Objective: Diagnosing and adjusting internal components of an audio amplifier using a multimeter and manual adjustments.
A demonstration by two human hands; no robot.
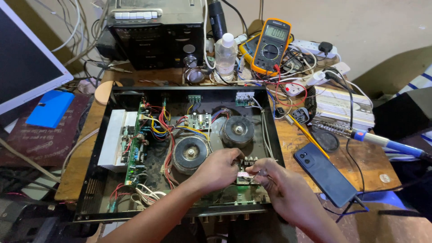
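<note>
Item: small circuit board [245,176], front right inside my opened amplifier chassis [90,180], lid off. My left hand [217,170] and right hand [274,180] meet, both pinching it; board seemingly unseated, wiring unfinished

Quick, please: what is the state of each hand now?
Left hand: closed, pinching a small circuit board inside the open amplifier chassis.
Right hand: closed on the same board.

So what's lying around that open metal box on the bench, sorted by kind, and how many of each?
Round transformers inside the open amplifier chassis: 2
Yellow multimeter: 1
Clear plastic bottle: 1
Dark phone: 1
Blue-handled soldering iron: 1
Black cassette radio: 1
Total: 7
Left hand and right hand meet at a small circuit board.
</note>
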